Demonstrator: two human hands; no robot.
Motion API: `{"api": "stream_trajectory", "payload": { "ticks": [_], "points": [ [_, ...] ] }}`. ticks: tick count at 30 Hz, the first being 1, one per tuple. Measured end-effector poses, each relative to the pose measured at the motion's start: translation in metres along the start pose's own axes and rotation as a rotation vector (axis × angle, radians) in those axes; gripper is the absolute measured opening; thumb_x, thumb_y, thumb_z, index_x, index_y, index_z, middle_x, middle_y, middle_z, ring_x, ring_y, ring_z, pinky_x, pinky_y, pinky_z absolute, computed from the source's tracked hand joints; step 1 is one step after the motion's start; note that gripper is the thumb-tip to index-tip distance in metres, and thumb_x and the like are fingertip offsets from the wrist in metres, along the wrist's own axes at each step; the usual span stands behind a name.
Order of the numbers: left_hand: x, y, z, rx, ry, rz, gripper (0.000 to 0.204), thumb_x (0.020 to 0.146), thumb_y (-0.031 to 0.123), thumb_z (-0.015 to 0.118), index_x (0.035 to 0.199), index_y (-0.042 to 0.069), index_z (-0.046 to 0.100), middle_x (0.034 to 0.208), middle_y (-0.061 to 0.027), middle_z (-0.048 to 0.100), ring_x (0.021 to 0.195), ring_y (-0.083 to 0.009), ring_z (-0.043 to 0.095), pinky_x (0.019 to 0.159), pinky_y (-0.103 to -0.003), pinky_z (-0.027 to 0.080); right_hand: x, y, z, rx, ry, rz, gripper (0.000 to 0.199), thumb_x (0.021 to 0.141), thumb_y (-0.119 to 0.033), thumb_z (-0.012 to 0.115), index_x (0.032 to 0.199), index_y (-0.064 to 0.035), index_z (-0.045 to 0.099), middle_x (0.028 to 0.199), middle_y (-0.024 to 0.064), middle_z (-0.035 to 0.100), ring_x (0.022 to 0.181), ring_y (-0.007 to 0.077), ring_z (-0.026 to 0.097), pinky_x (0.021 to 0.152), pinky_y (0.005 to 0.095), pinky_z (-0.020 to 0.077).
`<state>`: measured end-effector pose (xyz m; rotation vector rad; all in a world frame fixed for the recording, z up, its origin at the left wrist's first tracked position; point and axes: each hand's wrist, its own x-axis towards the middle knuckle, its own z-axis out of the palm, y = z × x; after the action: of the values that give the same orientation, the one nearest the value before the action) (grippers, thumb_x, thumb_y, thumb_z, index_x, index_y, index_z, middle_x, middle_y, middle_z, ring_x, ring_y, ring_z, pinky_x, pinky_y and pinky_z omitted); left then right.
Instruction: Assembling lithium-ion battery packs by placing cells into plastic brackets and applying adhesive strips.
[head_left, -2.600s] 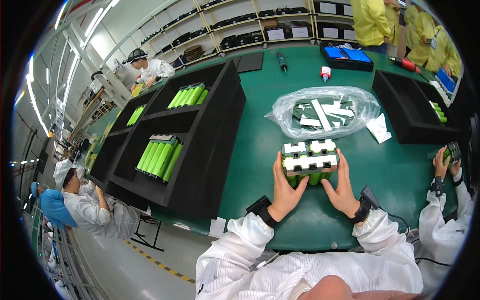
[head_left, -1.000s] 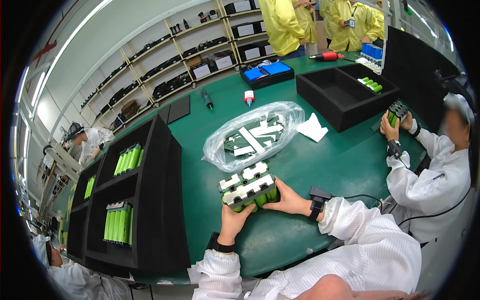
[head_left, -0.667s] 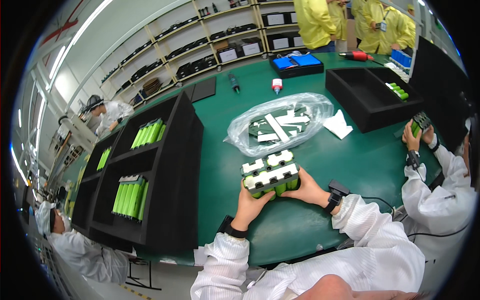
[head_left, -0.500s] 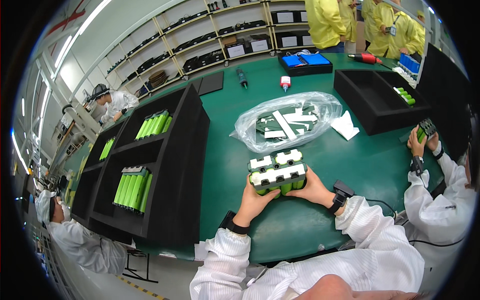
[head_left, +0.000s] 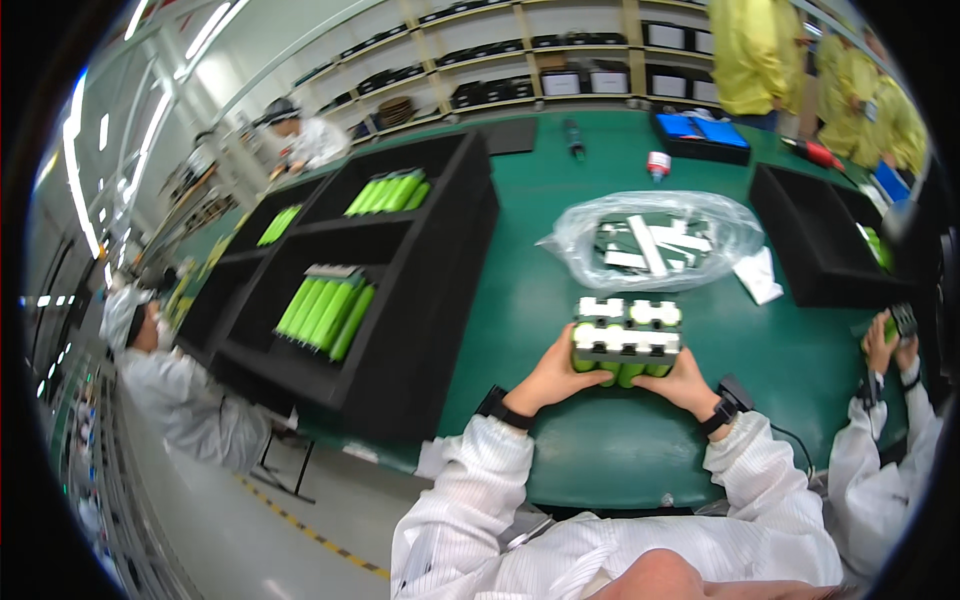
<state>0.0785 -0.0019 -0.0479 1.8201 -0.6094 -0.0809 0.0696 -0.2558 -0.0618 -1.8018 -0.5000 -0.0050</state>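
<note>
Little has shifted; both hands still grip the battery pack; fingertips hidden beneath

One head-worn fisheye view looks steeply down and forward over a green table, near the sleeves at the lower edge. Shelves curve along the far rim.

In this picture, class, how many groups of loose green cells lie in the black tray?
3: one in the near compartment, one further back, one far left. Others may be hidden.
</note>
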Motion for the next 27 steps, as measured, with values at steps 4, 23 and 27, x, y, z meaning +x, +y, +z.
{"api": "stream_trajectory", "payload": {
  "ticks": [4,23,27],
  "points": [
    [0.001,-0.008,0.006,0.009,0.024,0.088,0.071,0.077,0.018,0.078,0.130,0.000,0.036,0.123,-0.0176,0.055,0.115,-0.0275,0.053,0.098,-0.036,0.042,0.002,-0.012,0.003,0.160,-0.066,0.000,0.063,0.068,-0.003,0.082,0.122,0.0003,0.050,0.108,0.0098,0.062,0.102,0.0182,0.058,0.091,0.0344,0.0473],
    [-0.151,0.152,0.086,0.005,0.518,-0.182,0.065,0.079,0.024,0.073,0.123,-0.004,0.034,0.102,-0.0215,0.060,0.092,-0.0305,0.063,0.081,-0.038,0.049,-0.078,-0.060,0.029,0.840,-0.390,0.240,0.071,0.081,-0.035,0.070,0.134,0.0002,0.039,0.123,0.0124,0.055,0.109,0.0237,0.057,0.091,0.0350,0.0473],
    [-0.183,0.157,0.089,0.006,0.586,-0.175,0.066,0.081,0.027,0.070,0.126,-0.005,0.033,0.107,-0.0244,0.058,0.102,-0.0333,0.059,0.089,-0.038,0.046,-0.095,-0.098,0.043,0.817,-0.416,0.288,0.072,0.080,-0.034,0.073,0.133,0.0004,0.039,0.122,0.0116,0.055,0.108,0.0225,0.056,0.091,0.0350,0.0472]
  ]
}}
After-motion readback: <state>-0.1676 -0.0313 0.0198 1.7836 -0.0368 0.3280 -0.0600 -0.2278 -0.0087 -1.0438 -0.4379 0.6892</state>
